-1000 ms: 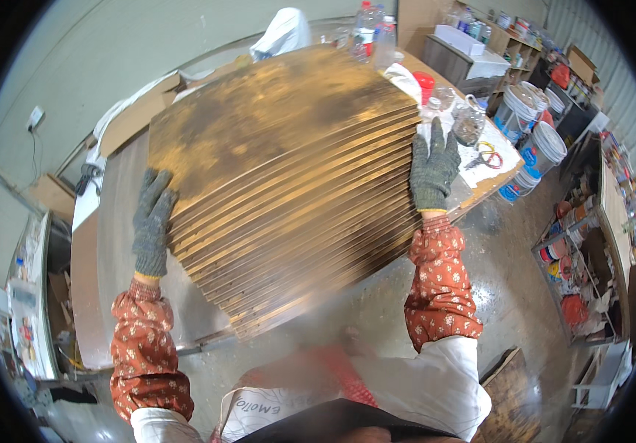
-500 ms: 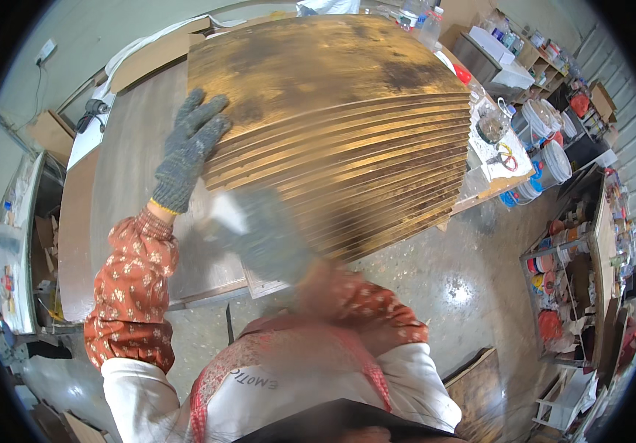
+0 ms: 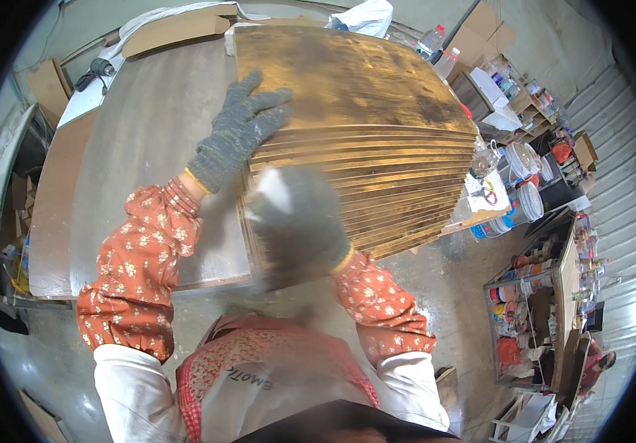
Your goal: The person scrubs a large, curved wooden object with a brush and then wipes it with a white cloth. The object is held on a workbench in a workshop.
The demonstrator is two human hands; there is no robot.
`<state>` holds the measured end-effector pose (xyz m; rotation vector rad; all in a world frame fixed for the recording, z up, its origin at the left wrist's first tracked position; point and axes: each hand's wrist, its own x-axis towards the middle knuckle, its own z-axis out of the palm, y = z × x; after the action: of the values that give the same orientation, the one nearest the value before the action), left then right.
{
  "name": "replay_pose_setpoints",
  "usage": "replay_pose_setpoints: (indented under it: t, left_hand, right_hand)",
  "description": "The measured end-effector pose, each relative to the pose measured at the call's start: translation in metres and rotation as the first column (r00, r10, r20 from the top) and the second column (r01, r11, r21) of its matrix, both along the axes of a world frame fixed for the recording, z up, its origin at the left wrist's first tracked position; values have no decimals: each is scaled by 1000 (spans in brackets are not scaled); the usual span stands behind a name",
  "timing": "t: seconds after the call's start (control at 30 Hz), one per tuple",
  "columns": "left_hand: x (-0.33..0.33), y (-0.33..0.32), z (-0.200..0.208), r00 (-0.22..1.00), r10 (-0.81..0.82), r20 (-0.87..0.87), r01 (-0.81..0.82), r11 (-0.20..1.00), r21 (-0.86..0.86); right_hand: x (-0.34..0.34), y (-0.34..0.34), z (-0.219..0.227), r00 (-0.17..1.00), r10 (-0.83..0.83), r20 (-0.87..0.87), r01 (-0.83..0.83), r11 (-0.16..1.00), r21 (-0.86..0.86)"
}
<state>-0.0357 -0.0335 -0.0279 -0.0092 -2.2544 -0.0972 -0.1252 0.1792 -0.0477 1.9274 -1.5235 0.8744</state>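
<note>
A large brown-and-gold panel [image 3: 355, 77] with dark streaks lies in front of me, smooth on its far part and ridged with parallel grooves on its near part. My left hand [image 3: 240, 133], in a dark grey knitted glove, rests on the panel's left side with its fingers spread. At the near left end of the grooves is my right hand [image 3: 299, 229], gloved alike and smeared by motion. It is closed on a small white piece [image 3: 276, 192] that sticks out at the finger side; whether this is paper, cloth or a pad cannot be told.
Under the panel's left side lies a grey-brown board [image 3: 156, 148]. Cardboard [image 3: 178, 33] and a power tool [image 3: 101, 68] sit at the far left. Plastic bottles [image 3: 432, 38] and white buckets [image 3: 528, 201] stand to the right, beyond them a shelf [image 3: 528, 284] of cans.
The whole view has shifted, so panel and hands appear farther right. My left hand stays spread on the panel. My right hand, still blurred, keeps the white piece near the grooves' left end.
</note>
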Motion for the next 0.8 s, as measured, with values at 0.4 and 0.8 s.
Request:
replay_pose_setpoints:
  t: [0.4, 0.8]
  left_hand:
    - [41, 9, 31, 993, -31, 116, -32, 861, 507]
    - [52, 21, 40, 920, 244, 307, -356, 191, 915]
  right_hand:
    - [-131, 16, 34, 965, 256, -57, -226, 921, 318]
    - [-321, 123, -25, 957, -139, -254, 196, 957, 212]
